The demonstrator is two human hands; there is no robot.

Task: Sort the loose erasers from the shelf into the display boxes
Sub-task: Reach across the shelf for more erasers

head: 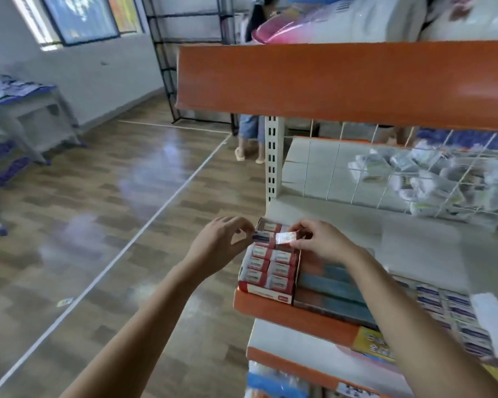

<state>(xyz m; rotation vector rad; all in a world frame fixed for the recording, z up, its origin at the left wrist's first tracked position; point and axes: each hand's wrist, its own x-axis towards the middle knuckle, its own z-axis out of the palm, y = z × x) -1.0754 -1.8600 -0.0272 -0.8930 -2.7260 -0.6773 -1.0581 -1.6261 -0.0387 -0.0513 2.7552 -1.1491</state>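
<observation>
Shelf [357,225]: red display box [266,284], blue boxes [332,294] beside.

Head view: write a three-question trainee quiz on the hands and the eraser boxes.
1. True or false: the red box sits at the shelf's left end.
2. What does the right hand pinch? A) eraser B) pen C) tape
3. Which hand holds the dark-labelled eraser?

Key: 1 true. 2 A, a white eraser. 3 the left hand.
</observation>
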